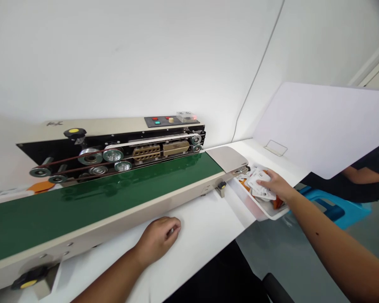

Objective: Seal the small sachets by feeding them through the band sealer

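My right hand (276,185) reaches into a white plastic bin (265,216) at the table's right edge. Its thumb and fingers are closed on a white printed packet (261,187). More white packets and some orange ones lie in the bin, partly hidden by the hand. My left hand (158,239) rests on the white table in a loose fist, with nothing visible in it. Just beyond that hand runs the green conveyor belt (139,189) of a band sealing machine (123,139).
A beige end plate (227,158) at the belt's right end overhangs the bin. Black knobs (221,185) stick out from the belt frame. A white partition (325,122) rises at the right, with another person's arm (363,172) and a blue stool (334,206) beyond it.
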`<control>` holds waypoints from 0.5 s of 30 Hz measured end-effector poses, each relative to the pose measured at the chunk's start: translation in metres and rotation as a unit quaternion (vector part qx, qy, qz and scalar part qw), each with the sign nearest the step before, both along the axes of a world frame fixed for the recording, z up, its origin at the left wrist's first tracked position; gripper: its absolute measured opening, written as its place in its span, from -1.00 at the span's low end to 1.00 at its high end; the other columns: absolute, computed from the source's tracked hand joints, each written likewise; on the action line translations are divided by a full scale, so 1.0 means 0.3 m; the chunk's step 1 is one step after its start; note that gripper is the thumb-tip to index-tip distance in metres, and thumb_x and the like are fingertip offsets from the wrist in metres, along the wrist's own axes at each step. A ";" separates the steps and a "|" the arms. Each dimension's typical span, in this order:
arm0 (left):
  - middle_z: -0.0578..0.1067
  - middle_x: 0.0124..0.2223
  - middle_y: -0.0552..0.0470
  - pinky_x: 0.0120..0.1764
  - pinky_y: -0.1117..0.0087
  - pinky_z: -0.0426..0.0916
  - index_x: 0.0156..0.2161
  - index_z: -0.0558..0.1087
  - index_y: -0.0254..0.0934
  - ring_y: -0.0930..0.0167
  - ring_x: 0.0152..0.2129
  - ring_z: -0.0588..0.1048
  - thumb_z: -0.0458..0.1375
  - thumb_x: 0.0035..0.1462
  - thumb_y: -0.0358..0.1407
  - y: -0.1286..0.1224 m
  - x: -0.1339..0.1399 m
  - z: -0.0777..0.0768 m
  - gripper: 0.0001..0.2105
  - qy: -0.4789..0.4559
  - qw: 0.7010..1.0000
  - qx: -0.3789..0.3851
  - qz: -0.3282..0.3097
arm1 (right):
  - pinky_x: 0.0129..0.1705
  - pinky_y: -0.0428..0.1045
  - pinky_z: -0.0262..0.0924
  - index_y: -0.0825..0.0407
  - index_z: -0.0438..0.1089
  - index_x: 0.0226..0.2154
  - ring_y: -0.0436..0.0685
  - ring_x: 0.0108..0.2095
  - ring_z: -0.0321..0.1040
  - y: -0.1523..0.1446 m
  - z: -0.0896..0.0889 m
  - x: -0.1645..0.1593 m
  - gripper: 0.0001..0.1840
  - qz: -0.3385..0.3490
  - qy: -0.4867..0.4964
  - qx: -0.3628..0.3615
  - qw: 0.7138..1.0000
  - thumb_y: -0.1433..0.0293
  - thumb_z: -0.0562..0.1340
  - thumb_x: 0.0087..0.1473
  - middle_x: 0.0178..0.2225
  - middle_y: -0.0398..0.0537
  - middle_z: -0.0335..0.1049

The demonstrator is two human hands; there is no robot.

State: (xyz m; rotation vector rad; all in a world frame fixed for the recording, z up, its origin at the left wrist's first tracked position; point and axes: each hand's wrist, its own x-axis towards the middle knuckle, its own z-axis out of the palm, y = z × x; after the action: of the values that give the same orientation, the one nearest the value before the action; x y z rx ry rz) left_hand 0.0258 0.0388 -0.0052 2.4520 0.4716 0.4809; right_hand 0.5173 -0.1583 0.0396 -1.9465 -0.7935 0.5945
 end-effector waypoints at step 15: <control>0.47 -0.41 0.08 -0.36 0.46 0.28 -0.28 0.46 -0.21 0.40 -0.45 0.43 0.04 0.30 -0.37 -0.009 0.005 0.016 -0.84 0.004 0.999 0.029 -0.017 | -0.29 -0.01 0.53 -0.04 0.22 -0.27 0.11 -0.23 0.56 0.132 0.199 -0.046 -0.52 -0.244 0.100 0.493 0.829 0.44 0.48 -0.14 -0.18 -0.10 0.52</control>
State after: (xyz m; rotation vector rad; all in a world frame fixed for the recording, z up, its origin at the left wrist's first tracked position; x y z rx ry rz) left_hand 0.0273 0.0360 -0.0003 2.5133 0.4232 0.4769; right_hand 0.5033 -0.1187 0.0992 -1.0124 -0.3089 0.0173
